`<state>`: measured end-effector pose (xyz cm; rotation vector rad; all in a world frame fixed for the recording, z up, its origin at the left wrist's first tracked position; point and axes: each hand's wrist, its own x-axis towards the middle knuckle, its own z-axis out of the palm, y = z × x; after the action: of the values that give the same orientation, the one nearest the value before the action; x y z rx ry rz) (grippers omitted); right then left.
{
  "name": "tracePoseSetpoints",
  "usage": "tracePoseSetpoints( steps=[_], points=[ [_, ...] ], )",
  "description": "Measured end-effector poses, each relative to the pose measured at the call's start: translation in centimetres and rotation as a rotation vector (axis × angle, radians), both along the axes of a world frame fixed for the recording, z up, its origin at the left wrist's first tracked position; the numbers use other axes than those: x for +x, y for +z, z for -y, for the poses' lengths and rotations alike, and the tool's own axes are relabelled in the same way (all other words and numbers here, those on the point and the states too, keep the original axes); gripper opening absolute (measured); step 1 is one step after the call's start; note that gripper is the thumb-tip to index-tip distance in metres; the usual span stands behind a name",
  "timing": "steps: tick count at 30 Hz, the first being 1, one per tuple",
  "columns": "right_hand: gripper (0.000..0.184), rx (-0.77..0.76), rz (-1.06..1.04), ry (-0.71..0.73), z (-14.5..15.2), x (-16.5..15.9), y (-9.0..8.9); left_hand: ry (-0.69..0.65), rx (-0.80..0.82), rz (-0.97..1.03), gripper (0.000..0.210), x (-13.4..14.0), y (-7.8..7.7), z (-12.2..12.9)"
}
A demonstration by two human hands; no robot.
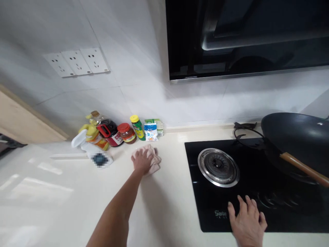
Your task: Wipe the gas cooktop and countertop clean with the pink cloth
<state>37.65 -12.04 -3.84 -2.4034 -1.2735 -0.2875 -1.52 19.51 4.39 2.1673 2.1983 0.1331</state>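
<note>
My left hand (142,162) presses down on a crumpled pale pink cloth (154,164) on the counter, its fingers curled over the fabric. Just behind it stand a red-lidded jar (126,133), a green bottle with a yellow cap (138,127) and a blue and white packet (150,132). My right hand (247,219) rests with spread fingers near the front edge of the black gas stove (210,202). Nothing is held in it. Ahead of that hand lies the round burner (218,167).
A black wok (290,133) with a wooden handle (305,168) occupies the stove's right side. Dark range hood (244,44) overhangs from the wall. A white spray bottle (88,147), a dark sauce bottle (110,132) and a yellow bottle (94,135) stand at the left. Sockets (77,62) line the wall.
</note>
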Motion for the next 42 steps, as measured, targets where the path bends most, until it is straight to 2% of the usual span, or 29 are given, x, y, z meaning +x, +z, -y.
tracePoseSetpoints(
  steps=[4, 8, 11, 14, 17, 20, 22, 27, 30, 32, 34, 37, 39, 42],
  points=[
    [0.077, 0.019, 0.004, 0.005, 0.1, 0.1, -0.1, 0.091, 0.012, -0.104, 0.062, -7.5, 1.0, 4.3],
    [0.08, 0.009, -0.014, 0.009, 0.1, 0.0, 0.0, 0.17, -0.015, -0.183, 0.058, -13.3, 2.3, 10.0],
    [0.084, 0.002, -0.02, 0.008, 0.0, 0.0, 0.0, 0.202, -0.025, -0.218, 0.058, -15.8, 2.5, 15.3],
    [0.083, 0.014, -0.024, -0.001, -0.1, -0.1, -0.2, 0.2, -0.014, -0.239, 0.056, -16.0, 1.1, 20.4],
    [0.08, 0.014, -0.025, 0.004, -0.1, -0.2, -0.4, 0.228, 0.046, -0.261, 0.055, -14.4, -0.4, 23.2],
    [0.077, 0.009, -0.023, 0.006, -0.1, -0.3, -0.2, 0.277, 0.011, -0.22, 0.057, -11.9, -0.6, 22.2],
    [0.075, 0.005, -0.021, 0.004, -0.1, -0.4, 0.1, 0.275, -0.026, -0.169, 0.059, -10.1, 0.0, 19.6],
    [0.069, -0.018, -0.026, -0.003, -0.1, -0.5, 0.6, 0.252, -0.023, -0.088, 0.068, -4.6, 1.0, 10.6],
    [0.069, -0.027, -0.025, -0.002, -0.2, -0.4, 0.6, 0.191, -0.031, -0.031, 0.072, 0.6, 0.5, 6.6],
    [0.069, -0.019, -0.02, -0.001, -0.2, -0.3, 0.5, 0.093, -0.044, 0.007, 0.074, 4.6, 0.0, 5.5],
    [0.069, -0.013, -0.02, 0.005, -0.2, -0.2, 0.4, -0.04, -0.052, 0.043, 0.073, 8.5, -0.5, 5.9],
    [0.067, -0.017, -0.02, 0.012, -0.2, 0.0, 0.3, -0.242, -0.029, 0.093, 0.068, 12.4, -1.1, 9.0],
    [0.066, -0.023, -0.021, 0.009, -0.1, 0.1, 0.3, -0.343, -0.009, 0.124, 0.065, 13.6, -1.2, 12.2],
    [0.064, -0.041, -0.033, 0.004, 0.0, 0.1, 0.3, -0.452, 0.016, 0.164, 0.061, 13.6, -1.5, 18.1]
  ],
)
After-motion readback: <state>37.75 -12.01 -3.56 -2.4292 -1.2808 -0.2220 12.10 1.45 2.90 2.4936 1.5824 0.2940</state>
